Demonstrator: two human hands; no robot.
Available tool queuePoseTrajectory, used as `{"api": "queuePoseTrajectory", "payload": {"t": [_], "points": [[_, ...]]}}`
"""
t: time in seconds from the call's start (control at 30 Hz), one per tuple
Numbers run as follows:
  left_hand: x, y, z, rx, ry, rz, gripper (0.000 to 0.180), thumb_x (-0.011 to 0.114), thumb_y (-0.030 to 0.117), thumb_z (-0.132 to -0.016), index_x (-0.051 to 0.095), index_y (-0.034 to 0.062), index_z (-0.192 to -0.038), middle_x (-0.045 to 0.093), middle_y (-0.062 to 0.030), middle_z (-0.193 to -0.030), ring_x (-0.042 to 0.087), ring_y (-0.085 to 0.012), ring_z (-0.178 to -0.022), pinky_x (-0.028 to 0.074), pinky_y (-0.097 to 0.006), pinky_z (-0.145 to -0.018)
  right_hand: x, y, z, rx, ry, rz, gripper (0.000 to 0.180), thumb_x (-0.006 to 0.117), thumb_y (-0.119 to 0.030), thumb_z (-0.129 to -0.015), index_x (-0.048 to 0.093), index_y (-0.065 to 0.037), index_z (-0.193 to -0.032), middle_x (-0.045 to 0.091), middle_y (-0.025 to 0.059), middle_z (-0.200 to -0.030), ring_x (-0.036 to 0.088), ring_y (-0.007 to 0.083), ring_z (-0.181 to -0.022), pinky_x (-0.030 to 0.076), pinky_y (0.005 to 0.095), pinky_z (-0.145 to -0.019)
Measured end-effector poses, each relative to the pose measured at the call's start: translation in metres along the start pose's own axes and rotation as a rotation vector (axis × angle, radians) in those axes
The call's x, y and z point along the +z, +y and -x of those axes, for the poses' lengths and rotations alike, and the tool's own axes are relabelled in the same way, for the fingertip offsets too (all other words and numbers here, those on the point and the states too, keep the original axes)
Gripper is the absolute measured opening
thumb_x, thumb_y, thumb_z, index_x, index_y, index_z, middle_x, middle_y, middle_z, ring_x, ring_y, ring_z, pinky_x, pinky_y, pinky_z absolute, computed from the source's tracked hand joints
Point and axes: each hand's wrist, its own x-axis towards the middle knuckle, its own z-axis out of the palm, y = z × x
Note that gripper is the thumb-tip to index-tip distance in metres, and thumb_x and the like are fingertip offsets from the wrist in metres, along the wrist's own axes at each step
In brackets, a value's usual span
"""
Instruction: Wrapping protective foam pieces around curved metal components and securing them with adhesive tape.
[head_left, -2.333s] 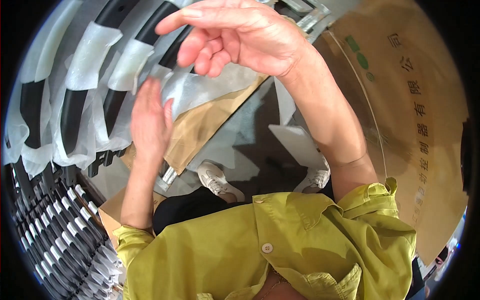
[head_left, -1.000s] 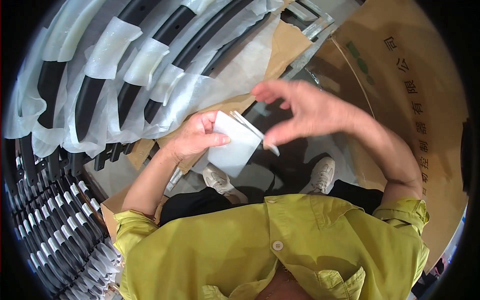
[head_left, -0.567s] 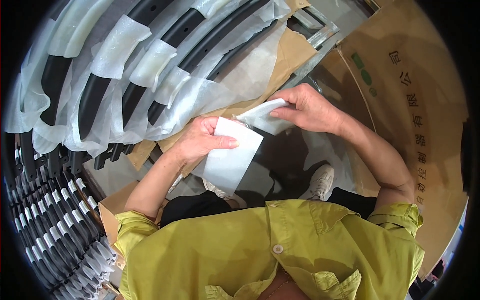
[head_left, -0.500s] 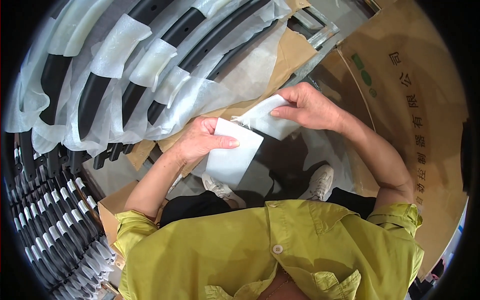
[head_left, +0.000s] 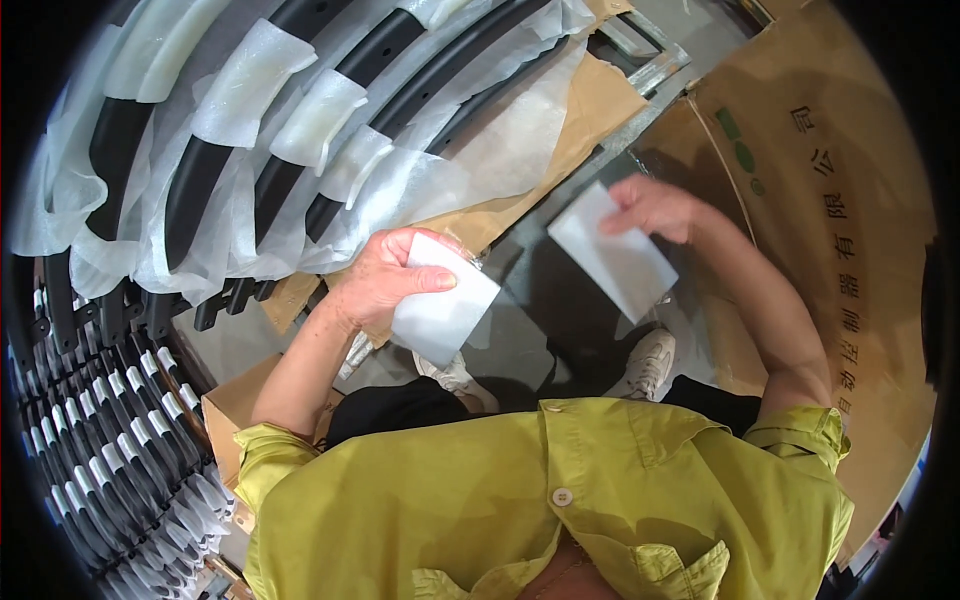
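Note:
My left hand (head_left: 382, 278) is closed on a white foam sheet (head_left: 446, 308), with the thumb pressed flat on its upper face. To the right, apart from it, my right hand (head_left: 658, 207) pinches a second white foam sheet (head_left: 618, 262) by its upper edge; this sheet hangs at a tilt and hand and sheet are slightly blurred. Left of my left hand lie several black curved bars (head_left: 198, 190), each with a band of white foam wrap (head_left: 253, 85) around it and thin translucent sheeting between them.
Brown cardboard (head_left: 600, 100) lies under the bars' near side, beside a metal frame (head_left: 660, 65). A large cardboard box (head_left: 790, 180) stands at the right. Many wrapped black bars (head_left: 110, 440) are stacked lower left, near a smaller carton (head_left: 235, 415). My shoes (head_left: 645, 365) are below.
The two foam sheets, together at a ragged edge before, are now apart. My right hand has moved right with its sheet; my left hand has shifted slightly left with the other.

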Motion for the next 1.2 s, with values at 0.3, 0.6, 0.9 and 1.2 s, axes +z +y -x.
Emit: {"api": "queuePoseTrajectory", "payload": {"t": [0.3, 0.6, 0.9, 1.2], "points": [[0.007, 0.01, -0.013, 0.036, -0.073, -0.246, 0.027, 0.066, 0.01, -0.071, 0.059, 0.0039, -0.096, 0.061, -0.0024, -0.084, 0.055, -0.0087, -0.078, 0.045, -0.023, -0.071, 0.018, 0.087, -0.059, -0.189, 0.031, 1.044, 0.028, 0.061, -0.024, -0.071, 0.059, 0.0, -0.085, 0.058, 0.0114, -0.069, 0.056, 0.0157, -0.064, 0.045, 0.0302, -0.055], [0.018, 0.027, -0.045, -0.115, -0.166, -0.604, 0.023, 0.065, 0.014, -0.07, 0.06, 0.0019, -0.089, 0.06, -0.0041, -0.075, 0.053, -0.0087, -0.067, 0.043, -0.024, -0.064, 0.061, -0.05, -0.035, -0.43, -0.139, 0.412, 0.027, 0.067, -0.016, -0.068, 0.058, 0.003, -0.086, 0.06, 0.0068, -0.075, 0.055, 0.0109, -0.07, 0.043, 0.0241, -0.064], [-0.012, 0.034, -0.036, -0.13, 0.035, -0.811, 0.025, 0.066, 0.015, -0.066, 0.06, -0.0002, -0.085, 0.06, -0.0112, -0.072, 0.056, -0.0168, -0.069, 0.043, -0.029, -0.064, -0.008, -0.023, -0.027, -0.315, -0.052, 0.197, 0.015, 0.062, -0.013, -0.071, 0.058, 0.0, -0.078, 0.059, 0.0041, -0.072, 0.052, 0.0076, -0.067, 0.042, 0.0218, -0.063], [0.024, 0.087, -0.072, 0.333, 0.317, -1.071, 0.03, 0.06, 0.02, -0.074, 0.056, 0.0057, -0.1, 0.059, -0.0141, -0.091, 0.058, -0.0258, -0.075, 0.045, -0.034, -0.069, -0.007, -0.032, -0.044, -0.4, 0.007, 0.213, 0.029, 0.061, -0.019, -0.074, 0.056, 0.001, -0.094, 0.058, 0.0039, -0.085, 0.052, 0.01, -0.079, 0.042, 0.0236, -0.071]]}}
